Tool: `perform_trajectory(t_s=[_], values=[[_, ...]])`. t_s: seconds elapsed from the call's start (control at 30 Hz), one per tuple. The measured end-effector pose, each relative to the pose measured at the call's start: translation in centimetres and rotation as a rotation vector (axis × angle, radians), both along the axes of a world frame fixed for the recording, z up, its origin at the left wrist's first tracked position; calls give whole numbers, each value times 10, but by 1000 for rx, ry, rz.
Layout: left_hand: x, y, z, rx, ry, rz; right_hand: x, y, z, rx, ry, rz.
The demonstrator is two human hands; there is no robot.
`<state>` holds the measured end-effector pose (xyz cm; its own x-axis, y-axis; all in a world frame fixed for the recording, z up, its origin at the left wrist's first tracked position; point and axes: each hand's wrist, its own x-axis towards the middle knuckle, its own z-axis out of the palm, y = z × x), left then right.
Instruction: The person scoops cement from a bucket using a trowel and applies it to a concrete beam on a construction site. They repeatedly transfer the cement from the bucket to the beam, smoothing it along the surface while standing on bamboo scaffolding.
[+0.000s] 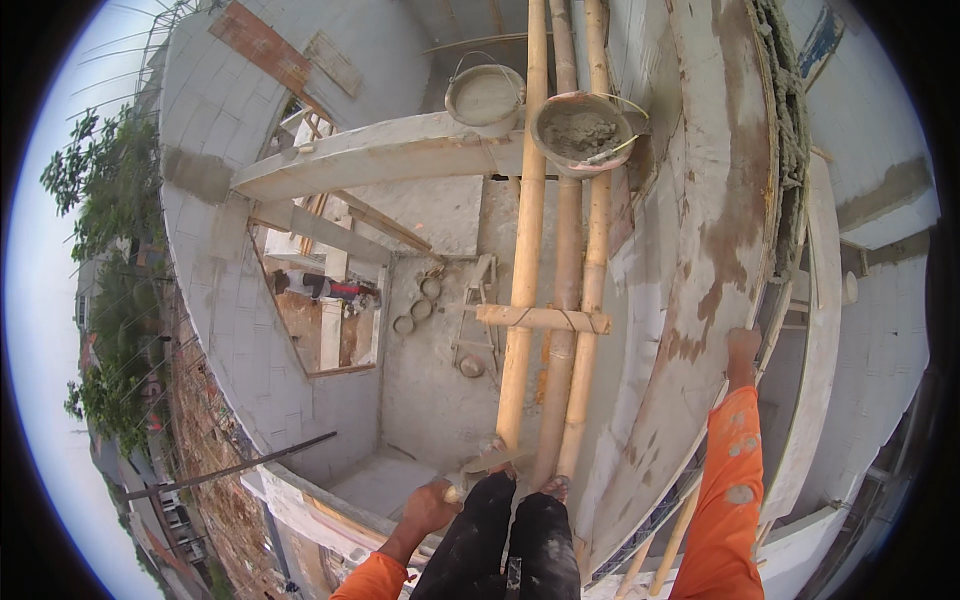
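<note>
Fingers of the left hand [428, 505] are wrapped shut on the handle of a trowel [487, 459]; the blade pokes out toward 2 o'clock from the fist and lies flat, just at the foot of the bamboo poles [560, 300]. Long axis of the trowel runs roughly left-low to right-high, crossing the poles' line.

Right hand [742, 348] is up at 1 o'clock from the left one, well apart, arm in an orange sleeve [728, 490] stretched nearly straight. Fingers sit on the edge of the curved plastered wall [700, 200]; whether they curl over it or just press flat, cannot tell from here.

Mortar sits far off: bucket of grey mortar [583, 132] at 12 o'clock from the trowel, hung up along the poles, with a second pale bucket [484, 94] just beside it on its left, by the concrete beam [380, 152]. Left hand is nearer the poles, right hand nearer the wall. Dark-trousered legs [510, 540] rest between the two arms against the poles.
</note>
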<state>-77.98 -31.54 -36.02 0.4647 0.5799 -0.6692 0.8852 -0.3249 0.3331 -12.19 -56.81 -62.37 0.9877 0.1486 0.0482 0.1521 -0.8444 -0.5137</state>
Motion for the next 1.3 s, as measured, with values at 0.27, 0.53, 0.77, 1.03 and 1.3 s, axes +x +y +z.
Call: perform_trajectory(t_s=[0.27, 0.53, 0.77, 1.03, 1.3], values=[[16, 11, 16, 45, -33, 49, 6, -3, 4, -821, 43, 435], [35, 24, 34, -69, 133, 77, 0, 2, 39, -1072, 85, 572], [33, 27, 41, -98, 182, 56, -13, 7, 37, -187, 350, 33], [22, 16, 56, -144, 235, 57, -5, -5, 49, -71, 371, -194], [14, 9, 74, -151, 268, 41, -24, 25, 84, -570, 243, 155]])
